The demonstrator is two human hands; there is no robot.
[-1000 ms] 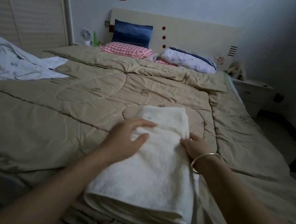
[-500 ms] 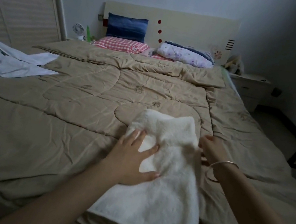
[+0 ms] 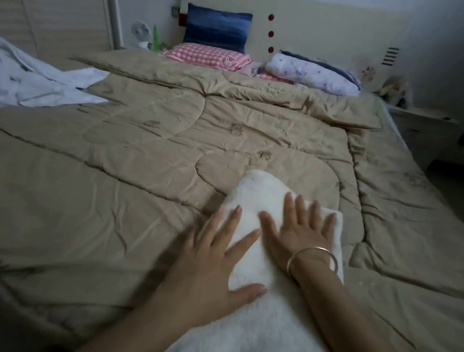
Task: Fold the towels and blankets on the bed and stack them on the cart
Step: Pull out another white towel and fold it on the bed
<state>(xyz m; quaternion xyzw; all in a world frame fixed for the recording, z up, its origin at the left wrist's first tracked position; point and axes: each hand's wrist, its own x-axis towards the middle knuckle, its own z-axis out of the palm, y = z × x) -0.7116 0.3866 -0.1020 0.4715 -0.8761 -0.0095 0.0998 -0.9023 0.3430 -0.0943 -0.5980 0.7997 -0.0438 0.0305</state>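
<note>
Head view is looking down a bed where a folded white towel [image 3: 259,345] is lying lengthwise on a tan quilt [image 3: 136,161], running from the bottom edge of the frame up toward the middle of the bed. Both hands are lying flat on its far half, neither one grasping anything.

Left hand [image 3: 211,266] is resting across the towel's left edge with fingers straight and spread. Its thumb is pressing on the white pile, while the outer fingers are reaching over the edge toward the quilt. Right hand [image 3: 297,234] is sitting just beside it, further up the towel and fully on the cloth, palm down, fingers fanned toward the rounded far end. A thin metal bangle [image 3: 313,257] is circling that wrist.

Towel's near part is passing between the two forearms – the right forearm is covering its right side.

A pale crumpled sheet [image 3: 13,80] is lying at the quilt's left side, well apart from the towel. At the head of the bed, a blue pillow [image 3: 216,27] is leaning against the headboard [image 3: 322,29] behind a red checked pillow [image 3: 206,55], with a flowered pillow [image 3: 312,74] lying to their right.
</note>
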